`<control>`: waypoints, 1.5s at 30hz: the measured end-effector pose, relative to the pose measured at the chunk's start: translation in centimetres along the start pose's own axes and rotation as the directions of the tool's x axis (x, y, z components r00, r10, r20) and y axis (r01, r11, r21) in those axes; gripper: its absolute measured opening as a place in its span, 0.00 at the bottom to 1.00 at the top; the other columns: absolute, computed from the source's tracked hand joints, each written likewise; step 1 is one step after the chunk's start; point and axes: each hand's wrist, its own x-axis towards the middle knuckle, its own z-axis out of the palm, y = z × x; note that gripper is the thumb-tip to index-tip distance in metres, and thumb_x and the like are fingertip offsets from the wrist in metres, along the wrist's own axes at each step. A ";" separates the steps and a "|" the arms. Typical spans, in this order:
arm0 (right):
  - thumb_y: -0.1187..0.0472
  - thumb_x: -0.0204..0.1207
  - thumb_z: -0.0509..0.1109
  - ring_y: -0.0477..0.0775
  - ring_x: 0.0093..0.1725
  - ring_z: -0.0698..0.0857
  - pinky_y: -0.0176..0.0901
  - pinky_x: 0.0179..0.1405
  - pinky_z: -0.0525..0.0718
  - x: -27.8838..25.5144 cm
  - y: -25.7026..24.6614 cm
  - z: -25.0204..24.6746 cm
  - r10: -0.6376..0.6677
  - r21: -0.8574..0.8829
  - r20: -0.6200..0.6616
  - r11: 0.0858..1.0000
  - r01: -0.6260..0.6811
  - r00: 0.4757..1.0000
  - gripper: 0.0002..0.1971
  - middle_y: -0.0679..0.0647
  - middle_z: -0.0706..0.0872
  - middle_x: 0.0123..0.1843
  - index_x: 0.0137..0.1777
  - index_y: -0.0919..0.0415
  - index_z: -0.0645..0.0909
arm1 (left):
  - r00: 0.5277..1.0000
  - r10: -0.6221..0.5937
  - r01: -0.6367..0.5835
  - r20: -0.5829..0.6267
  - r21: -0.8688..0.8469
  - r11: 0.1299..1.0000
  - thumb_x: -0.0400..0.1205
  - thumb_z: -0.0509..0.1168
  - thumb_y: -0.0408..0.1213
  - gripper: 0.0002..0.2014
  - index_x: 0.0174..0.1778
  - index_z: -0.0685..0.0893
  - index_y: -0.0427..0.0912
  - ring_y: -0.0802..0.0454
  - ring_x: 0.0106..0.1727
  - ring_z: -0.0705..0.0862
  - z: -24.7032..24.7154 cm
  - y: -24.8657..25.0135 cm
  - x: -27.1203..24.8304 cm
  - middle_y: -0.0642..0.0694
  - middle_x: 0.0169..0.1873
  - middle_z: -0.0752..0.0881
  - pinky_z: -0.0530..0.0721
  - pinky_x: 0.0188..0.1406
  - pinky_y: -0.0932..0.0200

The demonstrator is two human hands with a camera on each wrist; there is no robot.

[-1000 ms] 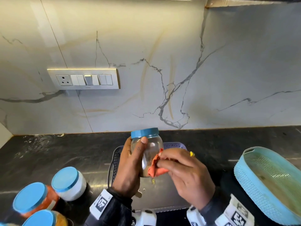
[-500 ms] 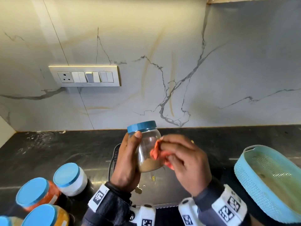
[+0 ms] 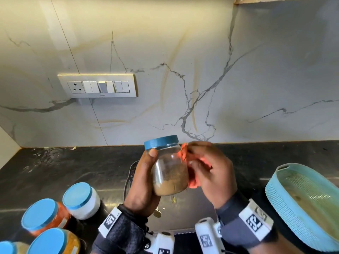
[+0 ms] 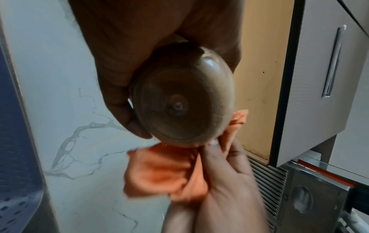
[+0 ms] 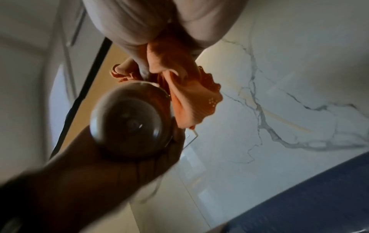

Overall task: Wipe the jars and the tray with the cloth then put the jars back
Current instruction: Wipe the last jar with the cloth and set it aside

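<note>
Head view looks down over the counter [image 3: 55, 173] toward the wall; both wrist views sit close beneath, sharing the jar [image 3: 169, 173] base.

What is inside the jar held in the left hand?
The jar holds brown powder filling its lower part; the rest looks empty. The left hand and orange cloth cover parts of its sides.
</note>
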 end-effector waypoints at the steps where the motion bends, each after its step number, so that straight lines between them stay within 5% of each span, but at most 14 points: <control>1: 0.74 0.76 0.71 0.52 0.57 0.91 0.51 0.58 0.90 0.6 0.2 0.2 0.068 0.071 -0.034 0.995 -0.066 0.997 0.16 0.49 0.92 0.56 0.56 0.55 0.90 | 0.999 -0.016 0.016 0.043 -0.006 1.000 0.80 0.65 0.53 0.30 0.69 0.82 0.31 0.32 0.51 0.90 0.4 0.0 -0.2 0.24 0.58 0.88 0.90 0.47 0.36; 5: 0.77 0.77 0.72 0.56 0.43 0.92 0.50 0.43 0.92 -0.8 -0.4 0.5 0.188 0.206 0.010 0.961 -0.186 0.982 0.16 0.52 0.93 0.48 0.55 0.56 0.90 | 0.998 0.048 -0.045 0.049 -0.053 0.998 0.69 0.76 0.64 0.36 0.63 0.89 0.39 0.35 0.54 0.89 0.2 0.6 0.2 0.29 0.57 0.88 0.88 0.54 0.36; 8: 0.73 0.75 0.74 0.54 0.54 0.92 0.53 0.52 0.91 -2.3 -1.4 0.3 0.075 0.071 0.022 0.995 -0.076 0.997 0.14 0.46 0.91 0.55 0.54 0.55 0.91 | 0.995 0.091 -0.093 -0.028 -0.092 0.991 0.66 0.77 0.68 0.42 0.65 0.86 0.37 0.33 0.56 0.85 -0.6 1.0 0.9 0.28 0.58 0.85 0.85 0.56 0.33; 10: 0.68 0.77 0.74 0.50 0.58 0.90 0.54 0.56 0.89 -2.3 -1.1 0.3 0.018 -0.020 -0.002 1.000 -0.018 1.000 0.12 0.42 0.90 0.58 0.55 0.54 0.91 | 0.995 0.090 -0.092 -0.040 -0.044 0.995 0.74 0.71 0.70 0.41 0.67 0.84 0.35 0.31 0.58 0.86 -0.7 0.8 1.0 0.25 0.60 0.85 0.85 0.59 0.29; 12: 0.65 0.79 0.72 0.50 0.54 0.91 0.59 0.49 0.90 -2.1 -0.9 0.1 0.023 -0.030 -0.009 0.999 -0.024 1.000 0.11 0.40 0.89 0.59 0.55 0.51 0.91 | 0.997 0.059 -0.057 -0.050 0.028 0.998 0.83 0.58 0.67 0.37 0.70 0.85 0.36 0.28 0.63 0.86 -0.7 0.4 0.9 0.23 0.64 0.85 0.85 0.63 0.26; 14: 0.69 0.78 0.71 0.50 0.54 0.91 0.59 0.44 0.90 -2.1 -0.7 0.0 -0.023 -0.107 0.036 0.994 0.027 0.999 0.13 0.40 0.88 0.60 0.55 0.51 0.92 | 0.997 -0.024 0.030 -0.080 0.069 0.997 0.87 0.53 0.61 0.32 0.65 0.90 0.39 0.32 0.62 0.89 -0.7 0.4 0.9 0.25 0.63 0.87 0.87 0.61 0.29; 17: 0.78 0.73 0.72 0.49 0.61 0.88 0.52 0.55 0.89 -3.0 -0.4 0.4 -0.148 -0.243 0.112 0.955 0.171 0.983 0.17 0.51 0.88 0.61 0.56 0.61 0.92 | 0.994 -0.103 0.106 -0.032 0.132 0.986 0.88 0.53 0.61 0.32 0.66 0.89 0.38 0.35 0.57 0.90 -0.8 0.4 0.3 0.26 0.62 0.88 0.86 0.61 0.27; 19: 0.76 0.75 0.73 0.53 0.64 0.86 0.51 0.57 0.87 -3.5 -0.5 0.7 -0.160 -0.268 0.138 0.944 0.192 0.977 0.15 0.55 0.86 0.62 0.58 0.64 0.91 | 0.998 -0.067 0.069 -0.013 0.205 0.976 0.87 0.60 0.62 0.32 0.71 0.82 0.36 0.31 0.60 0.88 -1.1 -0.1 0.2 0.25 0.63 0.86 0.86 0.59 0.23; 24: 0.56 0.80 0.74 0.56 0.66 0.84 0.54 0.60 0.86 -3.9 -1.4 0.4 -0.136 -0.281 0.226 0.939 0.198 0.965 0.16 0.54 0.84 0.67 0.65 0.61 0.89 | 0.995 0.023 0.002 -0.099 0.244 0.970 0.77 0.74 0.56 0.30 0.68 0.81 0.39 0.31 0.60 0.89 -1.2 -0.6 0.5 0.30 0.61 0.87 0.91 0.51 0.34; 27: 0.64 0.81 0.74 0.55 0.62 0.86 0.51 0.56 0.88 -3.7 -1.1 0.4 -0.144 -0.287 0.156 0.940 0.184 0.977 0.12 0.52 0.86 0.65 0.62 0.59 0.90 | 0.994 0.062 -0.036 -0.094 0.255 0.966 0.74 0.76 0.56 0.33 0.70 0.81 0.40 0.32 0.62 0.89 -1.3 -0.7 0.6 0.32 0.62 0.88 0.90 0.54 0.35; 30: 0.68 0.78 0.75 0.44 0.59 0.87 0.36 0.56 0.87 -2.0 -0.8 0.4 -0.069 -0.218 0.050 0.973 0.078 0.996 0.13 0.48 0.87 0.61 0.59 0.58 0.92 | 0.998 0.051 -0.038 -0.047 0.244 0.969 0.75 0.74 0.54 0.31 0.70 0.80 0.40 0.34 0.64 0.88 -1.3 -1.0 0.5 0.33 0.63 0.88 0.87 0.59 0.27; 34: 0.62 0.80 0.70 0.43 0.61 0.87 0.43 0.62 0.86 0.0 -0.5 0.2 0.001 -0.215 -0.043 0.977 -0.010 0.999 0.13 0.46 0.88 0.61 0.61 0.58 0.91 | 0.997 0.076 -0.065 -0.031 0.278 0.958 0.74 0.75 0.54 0.31 0.68 0.81 0.38 0.37 0.59 0.88 -1.0 -1.3 0.2 0.34 0.59 0.89 0.86 0.61 0.28; 41: 0.74 0.79 0.71 0.48 0.54 0.88 0.36 0.35 0.90 -3.7 -1.8 0.3 -0.097 -0.095 0.217 0.988 0.120 0.971 0.14 0.44 0.83 0.66 0.55 0.56 0.90 | 0.989 0.123 -0.101 -0.085 0.230 0.968 0.75 0.74 0.56 0.33 0.67 0.81 0.35 0.34 0.53 0.86 -1.7 -0.2 1.2 0.26 0.59 0.86 0.85 0.48 0.41; 45: 0.73 0.75 0.71 0.47 0.61 0.88 0.51 0.51 0.92 -0.6 -0.4 -0.6 -0.017 -0.112 0.079 0.993 0.026 0.997 0.11 0.44 0.86 0.63 0.52 0.59 0.90 | 0.998 0.068 -0.065 -0.010 0.208 0.976 0.79 0.72 0.54 0.32 0.72 0.78 0.34 0.22 0.64 0.84 -1.2 -0.9 0.8 0.24 0.64 0.84 0.83 0.62 0.20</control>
